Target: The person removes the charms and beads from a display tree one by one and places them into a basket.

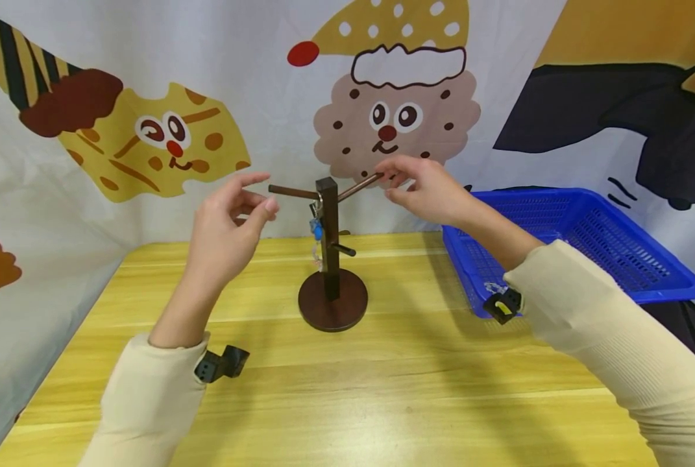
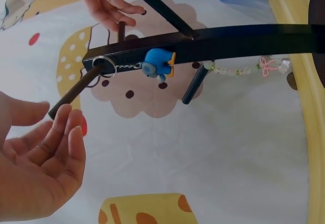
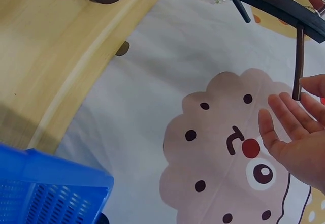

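Note:
A dark wooden peg stand (image 1: 331, 240) stands upright on a round base. My left hand (image 1: 224, 224) is at the tip of the upper left peg (image 1: 291, 192), thumb and forefinger parted around it. At the upper right peg (image 1: 359, 187), my right hand (image 1: 426, 188) has its fingertips close to the end, thumb apart from forefinger; whether it touches is hard to tell. From the left peg's base hangs a keychain with a blue figure (image 2: 158, 63) by its metal ring (image 2: 104, 66). A beaded strand (image 2: 236, 71) with a pink bow hangs from a lower peg (image 2: 194, 86).
A blue plastic basket (image 1: 616, 227) stands at the right, partly behind my right forearm. Something clear and beaded (image 1: 493, 287) shows at its near side. The wooden table (image 1: 347, 389) meets a cartoon-printed cloth (image 1: 277, 78) at its far edge.

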